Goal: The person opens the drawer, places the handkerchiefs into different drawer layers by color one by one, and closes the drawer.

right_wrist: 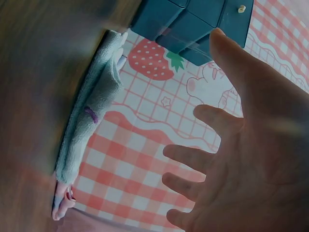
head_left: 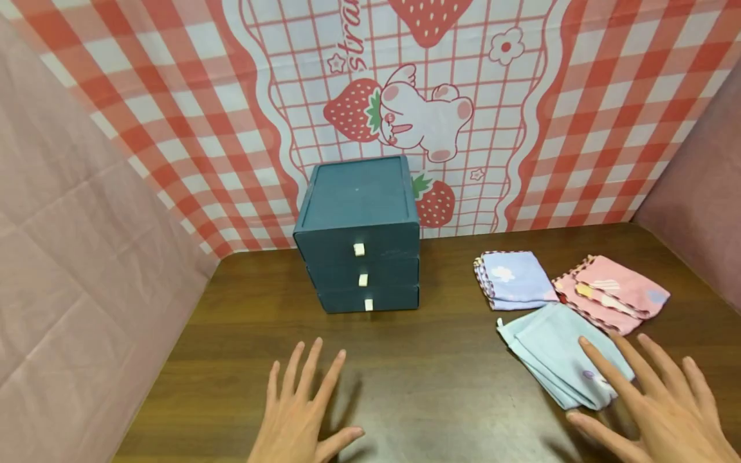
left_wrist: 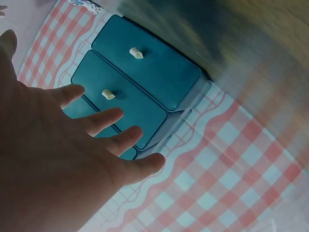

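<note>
My left hand (head_left: 298, 411) is held over the table with its fingers spread, in front of a dark teal three-drawer box (head_left: 357, 196). It holds nothing. All the drawers are closed, each with a small white knob (head_left: 363, 280). On the right, my right hand (head_left: 666, 402) hovers with fingers spread, its index finger overlapping a folded mint-green cloth (head_left: 564, 354) in the head view. Behind that cloth lie a folded lavender-blue cloth (head_left: 518, 281) and a folded pink cloth (head_left: 622, 289), both with striped trim. The right wrist view shows the green cloth (right_wrist: 91, 106) edge-on.
The brown wooden table (head_left: 243, 366) runs back to a red-and-white checked cloth (head_left: 191, 109) with strawberry prints, hanging right behind the drawer box. Plain pink fabric walls stand at the left (head_left: 75, 212) and right (head_left: 695, 173).
</note>
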Tool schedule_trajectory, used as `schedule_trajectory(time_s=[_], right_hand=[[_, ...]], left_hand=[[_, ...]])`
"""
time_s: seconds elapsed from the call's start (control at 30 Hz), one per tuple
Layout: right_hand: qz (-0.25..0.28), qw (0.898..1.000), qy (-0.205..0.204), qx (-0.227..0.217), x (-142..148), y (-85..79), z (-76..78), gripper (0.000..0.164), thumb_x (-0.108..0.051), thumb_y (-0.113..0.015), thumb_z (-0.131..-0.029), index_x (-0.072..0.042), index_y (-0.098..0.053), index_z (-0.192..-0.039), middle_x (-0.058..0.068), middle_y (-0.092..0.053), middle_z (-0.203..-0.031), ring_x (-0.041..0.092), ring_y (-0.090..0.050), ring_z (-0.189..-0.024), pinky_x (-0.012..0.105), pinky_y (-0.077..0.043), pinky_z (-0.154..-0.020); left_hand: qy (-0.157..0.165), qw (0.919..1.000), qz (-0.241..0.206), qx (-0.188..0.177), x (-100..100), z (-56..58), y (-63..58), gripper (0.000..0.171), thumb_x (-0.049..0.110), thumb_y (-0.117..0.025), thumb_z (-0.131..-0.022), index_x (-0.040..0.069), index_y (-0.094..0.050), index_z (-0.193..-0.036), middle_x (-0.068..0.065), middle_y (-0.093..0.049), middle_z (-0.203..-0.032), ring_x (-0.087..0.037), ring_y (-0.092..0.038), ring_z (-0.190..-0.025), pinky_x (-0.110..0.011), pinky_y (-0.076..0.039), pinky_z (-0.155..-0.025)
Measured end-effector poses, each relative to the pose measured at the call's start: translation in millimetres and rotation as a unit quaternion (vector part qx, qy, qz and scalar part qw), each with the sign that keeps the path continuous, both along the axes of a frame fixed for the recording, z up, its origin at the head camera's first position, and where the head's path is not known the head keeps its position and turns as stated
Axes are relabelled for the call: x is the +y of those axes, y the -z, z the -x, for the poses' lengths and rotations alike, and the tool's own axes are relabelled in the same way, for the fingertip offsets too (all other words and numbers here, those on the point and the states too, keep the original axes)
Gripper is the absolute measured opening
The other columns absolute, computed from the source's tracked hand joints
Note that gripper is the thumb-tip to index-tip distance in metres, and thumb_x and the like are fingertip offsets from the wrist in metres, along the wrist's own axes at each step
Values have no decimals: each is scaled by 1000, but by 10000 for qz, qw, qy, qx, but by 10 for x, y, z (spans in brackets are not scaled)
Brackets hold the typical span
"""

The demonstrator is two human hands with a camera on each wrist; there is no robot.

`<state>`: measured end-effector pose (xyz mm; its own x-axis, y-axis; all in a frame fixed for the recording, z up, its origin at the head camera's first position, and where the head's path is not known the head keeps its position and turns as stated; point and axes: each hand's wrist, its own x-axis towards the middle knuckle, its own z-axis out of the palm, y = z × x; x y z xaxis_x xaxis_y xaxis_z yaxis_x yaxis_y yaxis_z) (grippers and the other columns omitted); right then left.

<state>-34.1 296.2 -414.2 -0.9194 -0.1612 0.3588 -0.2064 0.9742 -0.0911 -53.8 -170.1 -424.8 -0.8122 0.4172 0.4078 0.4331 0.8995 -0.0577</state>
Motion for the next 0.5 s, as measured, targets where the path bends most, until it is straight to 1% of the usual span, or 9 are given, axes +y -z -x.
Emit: schedule_trajectory(time_s=[0.13, 0.27, 0.4, 0.5], right_hand=[[115, 9997, 42, 233, -12, -26, -4, 111, -70, -75, -68, -34, -21, -159, 22, -29, -156, 37, -5, -151, 64, 10, -115], [187, 9987, -11, 466, -23, -60, 3, 112, -71, -76, -65, -34, -25, -158, 19, -33, -155, 35, -10, -151, 63, 8, -117], [216, 9985, -209, 450, -24, -47, 19, 110, -67, -78, -67, -33, -26, -158, 17, -31, -157, 37, -12, -150, 63, 8, -116], [199, 9986, -303, 381, -24, -11, 25, 109, -65, -78, -68, -32, -25, -158, 16, -29, -159, 39, -13, -148, 64, 9, -116]], left_hand=[[85, 9999, -95, 3, -1, 9, -40, 103, 78, -63, -75, 25, -31, -157, -16, -28, -160, -42, -31, -141, -73, -33, -99], [143, 9997, -200, 7, 7, 25, -69, 100, 75, -63, -78, 24, -30, -157, -17, -29, -159, -42, -32, -141, -73, -33, -99], [177, 9995, -259, -43, 17, 36, -63, 98, 72, -64, -80, 24, -28, -158, -18, -32, -157, -42, -34, -139, -72, -36, -98], [209, 9994, -285, -45, 18, 37, -48, 97, 69, -66, -79, 22, -31, -157, -19, -35, -155, -42, -37, -137, -72, -37, -96]])
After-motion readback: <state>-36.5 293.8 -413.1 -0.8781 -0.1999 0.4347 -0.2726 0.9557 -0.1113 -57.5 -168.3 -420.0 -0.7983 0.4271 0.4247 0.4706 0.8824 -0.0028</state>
